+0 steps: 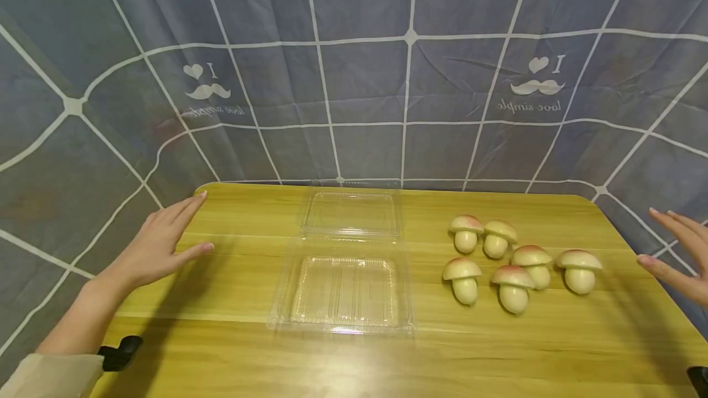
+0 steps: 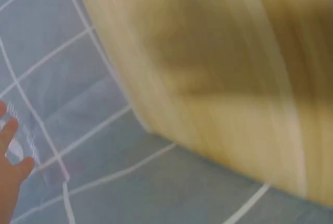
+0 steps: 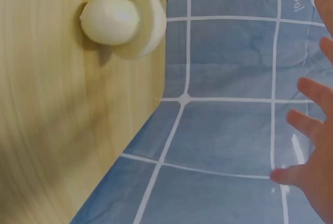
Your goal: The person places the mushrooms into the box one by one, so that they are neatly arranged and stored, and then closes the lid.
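Note:
A clear plastic clamshell box (image 1: 343,290) lies open in the middle of the wooden table (image 1: 232,355), its lid (image 1: 351,212) folded back. Several pale mushroom-shaped buns (image 1: 514,260) with pinkish caps stand to its right. My left hand (image 1: 166,238) hovers open over the table's left edge, fingers straight, holding nothing. My right hand (image 1: 677,253) is spread open beyond the table's right edge, empty. The right wrist view shows one bun (image 3: 122,22) near the table edge and my spread fingers (image 3: 312,130) over the cloth. The left wrist view is blurred.
A grey-blue cloth (image 1: 354,78) with white lines and printed moustache marks hangs behind and around the table. Black wrist mounts (image 1: 118,352) show at the lower corners. Bare wood lies in front of the box.

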A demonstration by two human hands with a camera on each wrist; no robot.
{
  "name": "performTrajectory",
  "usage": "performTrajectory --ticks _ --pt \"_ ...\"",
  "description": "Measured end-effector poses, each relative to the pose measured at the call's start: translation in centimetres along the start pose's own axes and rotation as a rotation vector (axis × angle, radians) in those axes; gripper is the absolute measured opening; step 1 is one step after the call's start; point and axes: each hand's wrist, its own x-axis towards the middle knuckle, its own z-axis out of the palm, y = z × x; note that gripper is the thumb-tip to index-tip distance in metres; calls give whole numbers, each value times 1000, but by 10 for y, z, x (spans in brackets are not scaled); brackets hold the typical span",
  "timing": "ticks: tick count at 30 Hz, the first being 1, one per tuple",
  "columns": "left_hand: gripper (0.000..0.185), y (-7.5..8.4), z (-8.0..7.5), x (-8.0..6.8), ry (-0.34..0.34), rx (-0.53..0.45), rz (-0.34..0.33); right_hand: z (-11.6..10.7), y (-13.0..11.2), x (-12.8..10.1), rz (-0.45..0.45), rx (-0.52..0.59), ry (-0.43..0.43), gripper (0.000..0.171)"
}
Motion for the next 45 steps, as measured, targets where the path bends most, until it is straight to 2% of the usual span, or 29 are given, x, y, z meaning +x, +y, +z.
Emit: performTrajectory --ticks 3,6,10,13,18,21,25,26,30,32,38,42,45 --pt "86 10 12 2 -20 -118 -38 0 -3 2 30 40 -6 70" --pt "85 22 26 3 -68 -270 -125 1 -3 5 55 38 -1 69" --pt "84 35 39 5 -112 -446 -226 4 -8 6 224 117 -104 72" --pt "81 41 46 7 -132 -558 -267 9 -7 3 302 196 -147 72" --pt "74 48 58 9 -190 -788 -334 20 7 -4 307 268 -224 74" --pt "72 51 65 8 -232 -900 -359 30 23 -11 334 231 -283 77" --pt "70 53 73 8 -255 -954 -360 38 35 -18 357 226 -321 80" --pt "69 53 75 9 -254 -959 -358 38 35 -18 356 258 -339 80" --pt "67 57 80 12 -258 -967 -349 38 24 -19 379 271 -367 80" --pt "67 59 82 12 -272 -980 -351 38 17 -19 391 297 -407 79" --pt "70 61 88 14 -314 -1045 -371 46 14 -24 442 368 -484 77" --pt "71 63 91 16 -325 -1075 -396 53 17 -29 434 431 -482 74" --pt "71 66 93 19 -325 -1087 -401 56 20 -34 442 489 -451 73"
